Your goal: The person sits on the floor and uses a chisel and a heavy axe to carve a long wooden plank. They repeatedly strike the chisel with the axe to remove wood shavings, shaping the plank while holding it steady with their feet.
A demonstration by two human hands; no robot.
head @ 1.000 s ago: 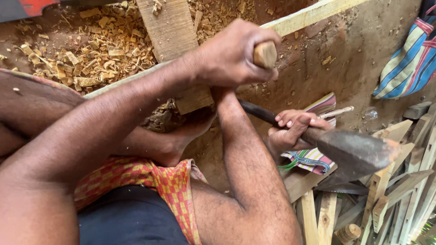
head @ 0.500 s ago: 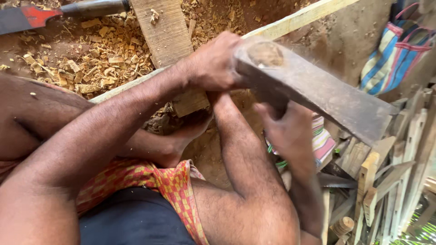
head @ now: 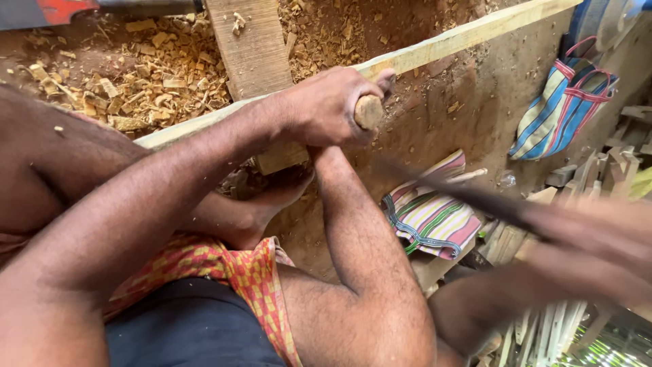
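My left hand [head: 326,105] is closed around the top of a round wooden stick [head: 369,111], held upright just in front of a long pale wooden plank [head: 475,34]. My right hand [head: 587,231] is a motion blur at the right and grips a chopping tool with a dark handle [head: 462,194]; its blade is too smeared to make out. The tool lies to the right of and below the stick, apart from it. My bare foot [head: 272,197] rests below the left hand.
Wood chips [head: 136,75] cover the ground behind the plank, and a wide board [head: 251,47] crosses it. A striped cloth [head: 435,217] lies beside my leg, a striped bag [head: 564,109] stands at the right, and cut wooden slats [head: 543,326] are piled at lower right.
The chopping tool was raised up beside the stick half a second ago; now it has swung down and out to the right. The left hand keeps its hold on the stick.
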